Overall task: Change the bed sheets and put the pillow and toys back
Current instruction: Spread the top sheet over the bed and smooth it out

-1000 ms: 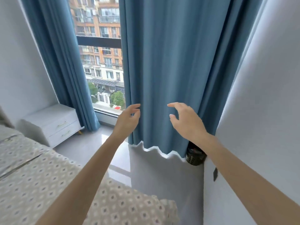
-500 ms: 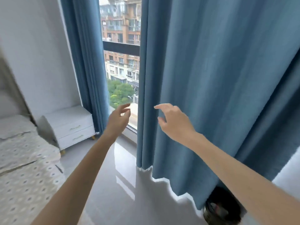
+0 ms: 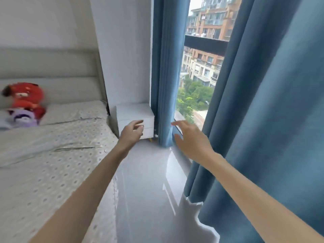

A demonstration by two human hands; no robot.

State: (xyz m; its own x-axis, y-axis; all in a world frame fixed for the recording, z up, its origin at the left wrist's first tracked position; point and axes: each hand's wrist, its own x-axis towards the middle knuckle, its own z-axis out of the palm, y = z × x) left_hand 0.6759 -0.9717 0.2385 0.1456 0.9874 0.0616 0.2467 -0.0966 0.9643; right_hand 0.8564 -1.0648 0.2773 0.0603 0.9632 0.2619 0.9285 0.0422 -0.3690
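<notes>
hovering empty with fingers slack, the left hand [image 3: 131,133] and right hand [image 3: 191,139] hang near the nightstand [image 3: 132,111], while the sheet [image 3: 52,165] left of it, likely soft and light, wants gripping at an edge.

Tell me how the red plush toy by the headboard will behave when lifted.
The red plush toy looks soft and stuffed, so probably light and floppy. It slumps by the headboard, so it likely won't roll.
</notes>
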